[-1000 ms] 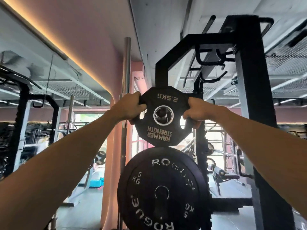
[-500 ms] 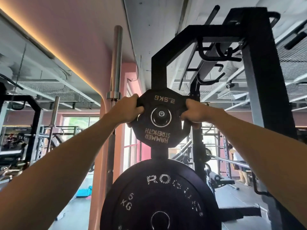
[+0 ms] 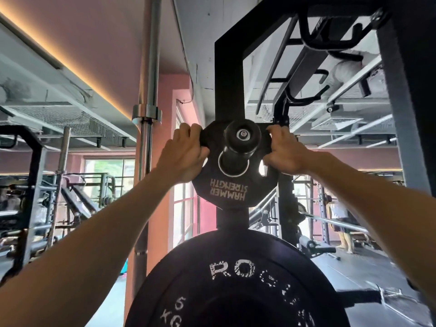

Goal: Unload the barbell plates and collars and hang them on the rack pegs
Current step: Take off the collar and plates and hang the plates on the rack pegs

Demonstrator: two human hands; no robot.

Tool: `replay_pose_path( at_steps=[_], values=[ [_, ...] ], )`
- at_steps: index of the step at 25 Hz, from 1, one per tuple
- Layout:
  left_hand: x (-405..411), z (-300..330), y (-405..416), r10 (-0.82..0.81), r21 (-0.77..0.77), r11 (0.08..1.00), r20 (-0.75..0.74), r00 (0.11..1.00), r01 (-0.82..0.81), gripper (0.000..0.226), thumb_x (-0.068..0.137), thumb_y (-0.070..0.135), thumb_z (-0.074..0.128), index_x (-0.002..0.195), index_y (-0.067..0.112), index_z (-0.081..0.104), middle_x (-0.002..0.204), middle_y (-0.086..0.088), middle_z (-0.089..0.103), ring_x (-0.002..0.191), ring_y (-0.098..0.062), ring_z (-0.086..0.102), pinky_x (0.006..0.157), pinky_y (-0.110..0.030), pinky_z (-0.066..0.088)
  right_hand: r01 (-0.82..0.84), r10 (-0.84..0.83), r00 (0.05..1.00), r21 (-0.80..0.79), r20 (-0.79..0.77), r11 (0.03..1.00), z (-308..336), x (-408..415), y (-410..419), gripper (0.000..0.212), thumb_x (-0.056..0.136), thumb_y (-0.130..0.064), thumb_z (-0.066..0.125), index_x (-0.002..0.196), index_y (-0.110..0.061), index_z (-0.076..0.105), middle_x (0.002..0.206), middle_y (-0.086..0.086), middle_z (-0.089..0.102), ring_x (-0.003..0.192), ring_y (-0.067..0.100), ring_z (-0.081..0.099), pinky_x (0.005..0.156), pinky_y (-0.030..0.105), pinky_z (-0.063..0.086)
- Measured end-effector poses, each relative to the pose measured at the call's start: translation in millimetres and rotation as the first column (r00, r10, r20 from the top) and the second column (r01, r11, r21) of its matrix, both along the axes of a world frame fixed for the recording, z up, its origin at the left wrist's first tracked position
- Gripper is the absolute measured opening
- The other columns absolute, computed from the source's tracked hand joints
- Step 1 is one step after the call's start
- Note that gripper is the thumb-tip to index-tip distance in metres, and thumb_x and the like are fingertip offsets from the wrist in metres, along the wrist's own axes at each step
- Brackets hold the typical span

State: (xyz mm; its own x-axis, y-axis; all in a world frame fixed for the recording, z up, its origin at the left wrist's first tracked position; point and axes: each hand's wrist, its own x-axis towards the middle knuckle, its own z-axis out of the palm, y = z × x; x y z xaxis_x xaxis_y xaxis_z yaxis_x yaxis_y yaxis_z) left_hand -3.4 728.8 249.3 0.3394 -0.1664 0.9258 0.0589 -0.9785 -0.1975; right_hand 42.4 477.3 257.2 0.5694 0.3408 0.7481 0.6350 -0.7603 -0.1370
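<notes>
Both hands, left hand (image 3: 182, 154) and right hand (image 3: 284, 151), grip the matte black multi-sided plate (image 3: 226, 187) upside down, its steel-ringed hole around the rubber-capped peg (image 3: 240, 142).

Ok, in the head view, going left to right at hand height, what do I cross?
Vertical barbell → left hand → Hammer Strength plate on the peg → right hand → grey rack upright.
</notes>
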Motion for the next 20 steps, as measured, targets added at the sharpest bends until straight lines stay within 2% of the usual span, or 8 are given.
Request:
replay_pose_path(
  at_steps=[3,6,9,13,16,20],
  values=[
    [-3.4,-2.6,-4.5,0.025,-0.030,0.999,0.015,1.000,-0.025,0.038,0.091,0.040,0.032,0.114,0.011,0.041,0.108,-0.013,0.046,0.095,-0.032,0.046,0.075,-0.051,0.049,0.045,-0.045,0.999,0.015,-0.027,0.999,1.3,-1.6,0.7,0.073,0.080,-0.021,0.061,0.141,-0.016,0.022,0.135,0.012,0.030,0.128,0.034,0.034,0.104,0.049,0.034],
    [-17.9,-14.7,-14.2,0.076,-0.069,0.995,-0.029,0.997,-0.078,0.039,0.098,0.036,0.032,0.125,0.009,0.039,0.116,-0.014,0.046,0.102,-0.033,0.047,0.079,-0.048,0.047,0.077,-0.074,0.993,0.026,-0.092,0.997,-10.5,-8.0,6.7,0.062,0.088,-0.022,0.052,0.140,-0.010,0.021,0.139,0.015,0.027,0.132,0.036,0.029,0.107,0.051,0.032],
    [-45.2,-39.4,-19.4,0.120,-0.081,0.988,-0.152,0.981,-0.134,0.045,0.102,0.040,0.023,0.128,0.007,0.040,0.118,-0.013,0.046,0.106,-0.033,0.050,0.079,-0.046,0.045,0.016,-0.001,0.984,0.081,-0.180,0.997,-37.7,-21.4,1.5,0.063,0.096,-0.031,0.047,0.144,-0.005,0.017,0.143,0.018,0.026,0.133,0.037,0.031,0.109,0.047,0.031],
    [-95.3,-82.6,-25.9,0.252,-0.082,0.947,-0.405,0.879,-0.309,0.059,0.096,0.058,0.034,0.139,0.018,0.038,0.138,-0.009,0.046,0.123,-0.033,0.051,0.100,-0.049,0.044,-0.011,0.010,0.969,-0.004,-0.245,1.000,-72.7,-55.1,-32.8,0.075,0.095,-0.039,0.053,0.150,-0.008,0.015,0.152,0.019,0.024,0.137,0.036,0.033,0.111,0.045,0.033],
    [-134.7,-111.8,-50.3,0.123,-0.160,0.956,-0.536,0.835,-0.244,0.060,0.090,0.063,0.048,0.138,0.028,0.039,0.137,-0.007,0.048,0.120,-0.033,0.054,0.099,-0.045,0.042,-0.064,0.045,0.955,-0.056,-0.292,0.996,-98.1,-85.5,-61.3,0.081,0.087,-0.043,0.063,0.149,-0.013,0.020,0.150,0.015,0.034,0.133,0.031,0.042,0.107,0.047,0.038],
    [-191.2,-149.3,-91.3,-0.041,-0.293,0.938,-0.622,0.782,-0.184,0.070,0.076,0.072,0.059,0.131,0.032,0.047,0.123,-0.004,0.054,0.111,-0.025,0.057,0.097,-0.042,0.047,-0.073,0.036,0.948,-0.105,-0.316,0.992,-136.8,-138.2,-101.0,0.085,0.076,-0.061,0.062,0.144,-0.021,0.031,0.148,0.005,0.041,0.131,0.026,0.046,0.107,0.048,0.038]
  ],
)
